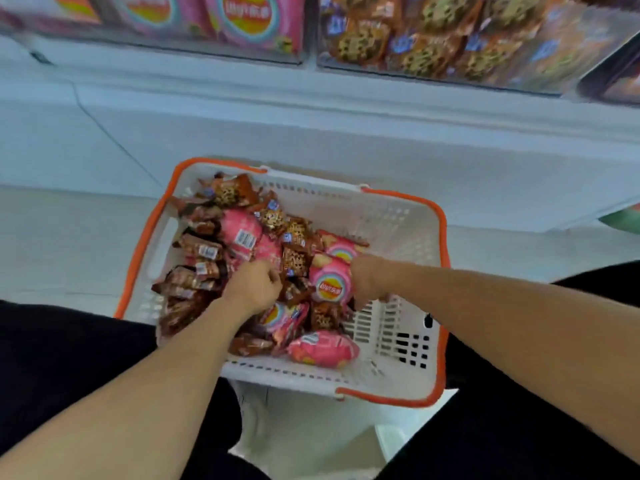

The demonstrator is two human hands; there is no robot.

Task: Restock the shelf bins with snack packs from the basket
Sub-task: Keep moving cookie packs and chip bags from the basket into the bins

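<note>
Picking step, judged from the layout: both hands are down in the basket (pixel 408 216), nothing yet lifted toward the shelf. Far left, up on the shelf, a bin of pink chip bags (pixel 256 26); to its right a bin of brown cookie packs (pixel 415 46), both already fairly full at the front. Below, on the floor near the shelf base, the white basket with orange handles, its left half heaped with snack packs, its right half mostly bare mesh. Along the basket's left wall, a stack of brown wrapped bars (pixel 194 268). Next, the left hand (pixel 254 289), forearm reaching in from the near left, knuckles up, fingers curled down into the pile beside a pink bag showing a barcode (pixel 242 237); it looks closed on something, but which pack is hidden under the hand. Right of it, a pink chip bag (pixel 330 282) standing face-up in the middle. Then the right hand (pixel 367 282), forearm coming in from the near right, fingers curled against that bag's right edge, apparently gripping it; fingertips not visible. Near edge of the basket, another pink bag (pixel 323 349) lies loose. Next move likely calls for lifting sorted packs clear, then raising pink ones to the left bin and brown ones to the right
</note>
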